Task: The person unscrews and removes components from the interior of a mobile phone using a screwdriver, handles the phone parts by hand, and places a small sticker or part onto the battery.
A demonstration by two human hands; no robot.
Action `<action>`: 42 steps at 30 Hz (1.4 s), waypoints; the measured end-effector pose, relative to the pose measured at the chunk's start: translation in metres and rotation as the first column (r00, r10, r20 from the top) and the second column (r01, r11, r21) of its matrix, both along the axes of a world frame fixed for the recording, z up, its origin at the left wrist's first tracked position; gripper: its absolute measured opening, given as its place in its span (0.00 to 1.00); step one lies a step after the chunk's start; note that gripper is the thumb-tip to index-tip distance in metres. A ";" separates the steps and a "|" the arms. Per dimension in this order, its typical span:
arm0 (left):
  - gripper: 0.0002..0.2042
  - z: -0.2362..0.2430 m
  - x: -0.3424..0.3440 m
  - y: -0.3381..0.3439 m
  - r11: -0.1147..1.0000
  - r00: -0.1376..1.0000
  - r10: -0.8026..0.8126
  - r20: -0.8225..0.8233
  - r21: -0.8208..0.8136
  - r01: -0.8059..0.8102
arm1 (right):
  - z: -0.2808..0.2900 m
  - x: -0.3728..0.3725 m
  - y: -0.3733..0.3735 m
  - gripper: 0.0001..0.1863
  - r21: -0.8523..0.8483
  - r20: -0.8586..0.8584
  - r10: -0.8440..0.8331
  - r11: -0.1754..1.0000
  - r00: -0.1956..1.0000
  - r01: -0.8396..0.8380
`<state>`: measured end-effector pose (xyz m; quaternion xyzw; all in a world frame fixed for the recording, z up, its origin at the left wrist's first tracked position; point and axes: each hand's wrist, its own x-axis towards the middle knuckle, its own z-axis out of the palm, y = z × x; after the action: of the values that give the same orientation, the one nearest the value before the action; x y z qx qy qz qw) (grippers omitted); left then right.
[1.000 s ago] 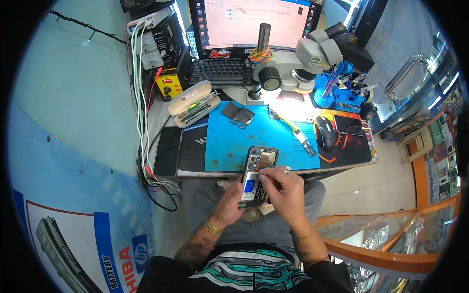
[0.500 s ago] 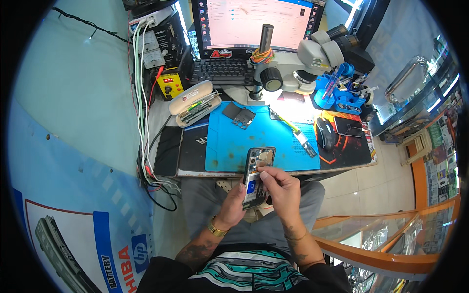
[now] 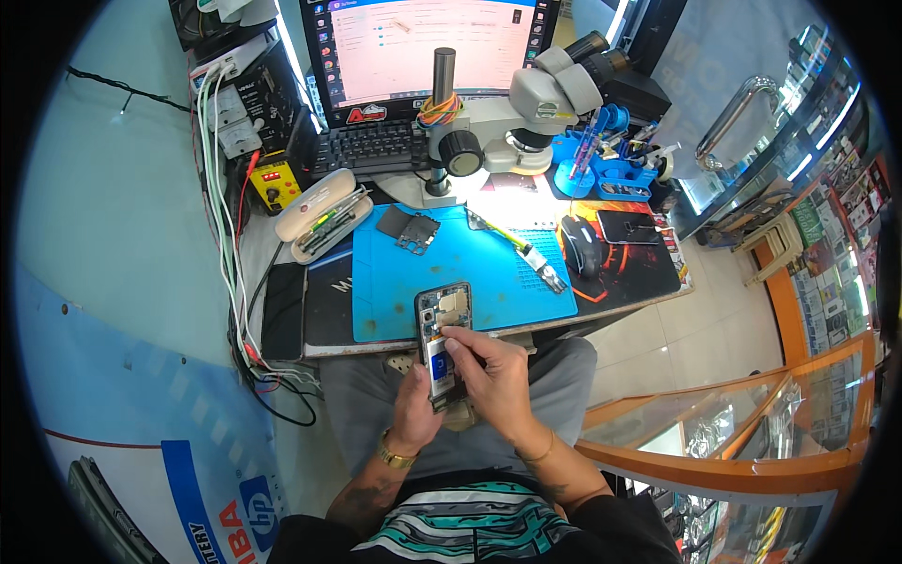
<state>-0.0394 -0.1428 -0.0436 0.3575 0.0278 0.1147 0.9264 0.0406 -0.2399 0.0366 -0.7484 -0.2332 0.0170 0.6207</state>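
Observation:
My left hand [image 3: 413,415] grips the lower left side of an opened smartphone [image 3: 455,305], which stands tilted up over my lap at the desk's front edge. Its back is off, so the circuit board and a battery with a blue patch show. Over the phone's middle, my right hand [image 3: 498,378] has thumb and forefinger pinched together, touching the inside near the battery's top. Anything between those fingertips is hidden. Beyond the phone, a dark phone cover part [image 3: 415,233] lies on the blue work mat [image 3: 381,301].
A brush with a yellow-green handle [image 3: 507,235] lies on the mat. Behind stand a microscope [image 3: 545,99], a keyboard [image 3: 371,150] and an open tool case [image 3: 319,202]. A mouse [image 3: 581,246] and another phone [image 3: 628,227] are at right. Cables [image 3: 225,235] hang at left.
The whole view has swung, so the desk, phone and hands sit further left in the picture. My left hand still holds the phone, and my right fingertips stay at its middle.

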 end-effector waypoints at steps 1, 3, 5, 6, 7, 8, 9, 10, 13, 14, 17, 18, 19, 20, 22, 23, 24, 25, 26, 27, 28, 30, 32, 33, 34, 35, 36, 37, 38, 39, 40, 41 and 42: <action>0.27 0.000 -0.001 0.001 1.000 1.000 -0.009 0.000 -0.007 0.009 | 0.000 0.000 0.001 0.10 -0.004 0.028 -0.008 1.000 1.000 0.009; 0.27 -0.005 -0.001 0.000 1.000 1.000 -0.001 -0.006 0.006 0.001 | -0.002 0.002 0.001 0.09 -0.010 0.080 -0.014 1.000 0.997 0.015; 0.27 -0.003 -0.001 -0.002 1.000 1.000 0.014 -0.012 0.017 -0.014 | -0.002 0.005 -0.002 0.09 -0.016 0.132 -0.014 1.000 0.991 0.016; 0.28 0.001 0.001 -0.002 0.998 1.000 0.011 -0.028 0.068 -0.009 | -0.001 0.007 -0.004 0.10 -0.032 0.088 -0.002 0.999 0.996 0.005; 0.28 0.003 0.001 -0.002 0.993 0.999 0.008 -0.046 0.118 -0.002 | 0.000 0.007 -0.005 0.10 -0.048 0.045 0.009 0.999 0.999 -0.007; 0.28 0.002 0.001 -0.003 0.994 0.999 -0.007 -0.033 0.112 0.011 | 0.000 0.007 -0.005 0.09 -0.052 0.051 0.007 0.999 0.999 -0.004; 0.28 0.003 0.000 -0.004 0.993 0.999 0.001 -0.034 0.114 0.003 | -0.002 0.005 -0.003 0.09 -0.050 0.049 0.015 0.999 0.999 -0.013; 0.28 0.003 0.000 -0.005 0.997 1.000 0.008 -0.016 0.082 -0.007 | -0.006 0.002 -0.001 0.09 0.037 -0.102 0.025 0.999 0.994 -0.021; 0.29 0.001 -0.001 -0.005 0.995 0.999 0.021 0.035 0.094 -0.024 | 0.000 0.001 0.001 0.08 0.197 -0.414 0.091 0.980 0.906 -0.009; 0.29 -0.002 -0.002 -0.004 0.990 0.998 0.020 0.063 0.138 -0.029 | 0.002 0.002 0.001 0.08 0.266 -0.564 0.142 0.964 0.813 0.016; 0.31 -0.014 -0.005 -0.003 0.972 0.998 0.069 -0.001 0.225 -0.067 | 0.001 0.008 -0.005 0.08 0.421 -0.686 0.308 0.907 0.659 0.015; 0.31 -0.015 -0.006 -0.002 0.972 0.998 0.070 -0.001 0.227 -0.068 | 0.001 0.010 -0.006 0.08 0.423 -0.686 0.310 0.906 0.658 0.014; 0.31 -0.013 -0.006 -0.001 0.968 0.998 0.065 -0.001 0.242 -0.063 | 0.001 0.013 -0.007 0.08 0.455 -0.719 0.358 0.890 0.595 0.015; 0.31 -0.012 -0.006 -0.001 0.966 0.998 0.059 0.000 0.254 -0.057 | 0.001 0.015 -0.009 0.08 0.484 -0.747 0.402 0.875 0.529 0.020; 0.31 -0.011 -0.006 0.001 0.952 0.999 0.046 -0.008 0.303 -0.042 | -0.002 0.017 -0.013 0.08 0.502 -0.752 0.423 0.864 0.506 0.023; 0.31 -0.010 -0.005 0.001 0.937 0.999 0.033 -0.013 0.349 -0.026 | -0.003 0.018 -0.016 0.08 0.519 -0.754 0.443 0.854 0.485 0.027; 0.31 -0.009 -0.005 0.001 0.938 1.000 0.017 -0.010 0.347 -0.013 | -0.003 0.019 -0.018 0.08 0.517 -0.754 0.433 0.855 0.494 0.039; 0.31 -0.007 -0.006 0.002 0.918 0.998 0.051 0.029 0.393 -0.059 | -0.002 0.020 -0.018 0.08 0.541 -0.756 0.474 0.841 0.450 0.022; 0.31 -0.008 -0.005 0.001 0.898 0.994 0.076 0.075 0.428 -0.100 | 0.000 0.021 -0.020 0.08 0.558 -0.758 0.505 0.829 0.413 0.012; 0.31 -0.010 -0.006 0.002 0.905 0.996 0.048 0.080 0.419 -0.077 | 0.001 0.022 -0.021 0.08 0.551 -0.760 0.486 0.834 0.432 0.032; 0.31 -0.014 -0.008 0.004 0.890 0.995 0.063 0.083 0.445 -0.093 | 0.003 0.023 -0.020 0.07 0.541 -0.768 0.493 0.841 0.410 0.003; 0.30 -0.017 -0.011 0.008 0.890 0.995 0.073 0.073 0.445 -0.098 | 0.001 0.026 -0.016 0.06 0.551 -0.763 0.524 0.833 0.378 -0.042; 0.30 -0.008 -0.009 0.005 0.877 0.993 0.099 0.068 0.465 -0.119 | -0.001 0.025 -0.014 0.05 0.531 -0.762 0.502 0.846 0.409 -0.050; 0.30 -0.004 -0.010 0.006 0.856 0.987 0.151 0.059 0.492 -0.160 | -0.001 0.025 -0.011 0.04 0.516 -0.759 0.497 0.853 0.422 -0.076; 0.30 -0.006 -0.010 0.006 0.856 0.990 0.130 0.052 0.498 -0.139 | 0.003 0.024 -0.011 0.04 0.497 -0.770 0.469 0.866 0.433 -0.054; 0.30 -0.008 -0.011 0.006 0.849 0.987 0.154 0.051 0.504 -0.159 | 0.004 0.022 -0.009 0.04 0.503 -0.768 0.484 0.861 0.419 -0.075; 0.30 -0.008 -0.010 0.003 0.835 0.988 0.146 0.054 0.528 -0.152 | 0.004 0.022 -0.010 0.04 0.485 -0.768 0.446 0.874 0.459 -0.037; 0.30 -0.007 -0.010 0.000 0.821 0.988 0.142 0.056 0.552 -0.149 | 0.004 0.021 -0.011 0.04 0.468 -0.767 0.408 0.884 0.495 -0.004; 0.29 -0.002 -0.009 -0.002 0.817 0.993 0.111 0.028 0.567 -0.107 | 0.005 0.023 -0.015 0.04 0.467 -0.774 0.400 0.884 0.491 0.014; 0.29 0.000 -0.008 -0.004 0.806 0.988 0.152 0.022 0.575 -0.137 | 0.004 0.025 -0.016 0.04 0.467 -0.768 0.404 0.884 0.497 0.003; 0.29 0.001 -0.008 -0.005 0.801 0.989 0.139 0.048 0.582 -0.140 | 0.003 0.025 -0.016 0.04 0.469 -0.757 0.408 0.883 0.510 -0.012; 0.28 0.002 -0.007 -0.006 0.798 0.991 0.114 0.074 0.588 -0.135 | 0.003 0.025 -0.016 0.04 0.468 -0.746 0.405 0.884 0.529 -0.017; 0.28 0.001 -0.007 -0.008 0.792 0.987 0.142 0.072 0.590 -0.157 | 0.004 0.024 -0.014 0.04 0.470 -0.746 0.422 0.881 0.515 -0.042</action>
<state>-0.0462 -0.1504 -0.0426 0.6245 0.0077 0.1948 0.7563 0.0643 -0.2542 0.0403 -0.4688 -0.0098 0.4066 0.7841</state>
